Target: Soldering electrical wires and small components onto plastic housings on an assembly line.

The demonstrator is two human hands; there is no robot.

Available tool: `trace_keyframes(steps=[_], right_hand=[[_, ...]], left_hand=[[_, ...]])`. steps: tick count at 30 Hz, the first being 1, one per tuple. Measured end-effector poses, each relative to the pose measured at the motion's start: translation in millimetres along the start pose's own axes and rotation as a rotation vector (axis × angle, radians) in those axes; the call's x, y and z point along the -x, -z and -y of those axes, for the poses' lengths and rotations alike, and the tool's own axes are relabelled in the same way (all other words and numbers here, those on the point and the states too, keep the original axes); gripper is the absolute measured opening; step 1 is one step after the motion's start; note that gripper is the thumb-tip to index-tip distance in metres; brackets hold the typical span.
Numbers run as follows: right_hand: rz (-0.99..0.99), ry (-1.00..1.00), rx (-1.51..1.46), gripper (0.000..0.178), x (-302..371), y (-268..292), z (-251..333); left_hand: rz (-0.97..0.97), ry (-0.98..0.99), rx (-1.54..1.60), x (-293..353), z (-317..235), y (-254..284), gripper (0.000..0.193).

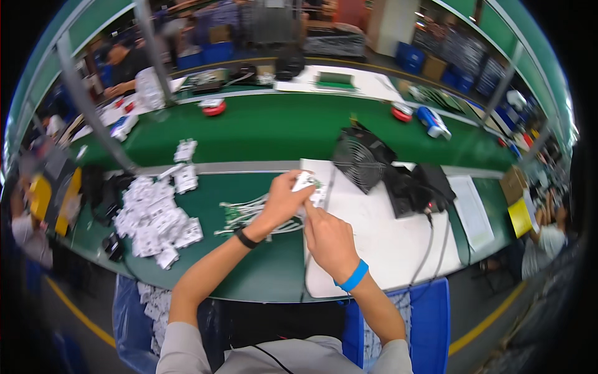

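My left hand [285, 198], with a black band at the wrist, is closed on a small white plastic housing [304, 181]. A bit of green circuit board shows on the housing. My right hand [330, 240], with a blue wristband, meets it from below; its index finger points up against the left fingertips and the other fingers are curled. Whatever that hand pinches is hidden. Beside my left wrist lies a bunch of white cables with green boards [240, 215]. Further left is a loose heap of similar white housings [149, 215].
A white sheet [380, 249] covers the right part of the bench. On it stand a black fan [361, 159] and a black device with a cable [414, 190]. Beyond runs a green conveyor belt [280, 124]. Blue bins [436, 324] stand below the bench edge. Co-workers sit at both sides.
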State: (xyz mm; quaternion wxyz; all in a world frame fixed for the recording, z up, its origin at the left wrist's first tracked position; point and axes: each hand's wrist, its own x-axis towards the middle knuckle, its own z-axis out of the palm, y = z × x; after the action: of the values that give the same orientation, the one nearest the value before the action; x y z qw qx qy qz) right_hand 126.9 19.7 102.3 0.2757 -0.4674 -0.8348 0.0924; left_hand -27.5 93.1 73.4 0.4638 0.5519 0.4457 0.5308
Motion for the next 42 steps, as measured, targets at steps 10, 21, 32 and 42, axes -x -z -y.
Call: trace_keyframes(steps=[10,21,32,42], right_hand=[[-0.384,-0.706,-0.204,0.028,53,72,-194],[-0.691,-0.562,-0.466,0.015,-4,49,-234],[-1.095,-0.206,-0.371,0.007,46,52,-190],[-0.696,-0.306,-0.695,0.009,71,-9,-167]], left_hand=[[0.549,0.240,-0.208,18,30,-43,0.041],[0.513,0.136,-0.425,14,52,-82,0.047],[0.238,-0.401,-0.872,28,41,-76,0.061],[0.419,-0.506,-0.999,32,48,-55,0.052]])
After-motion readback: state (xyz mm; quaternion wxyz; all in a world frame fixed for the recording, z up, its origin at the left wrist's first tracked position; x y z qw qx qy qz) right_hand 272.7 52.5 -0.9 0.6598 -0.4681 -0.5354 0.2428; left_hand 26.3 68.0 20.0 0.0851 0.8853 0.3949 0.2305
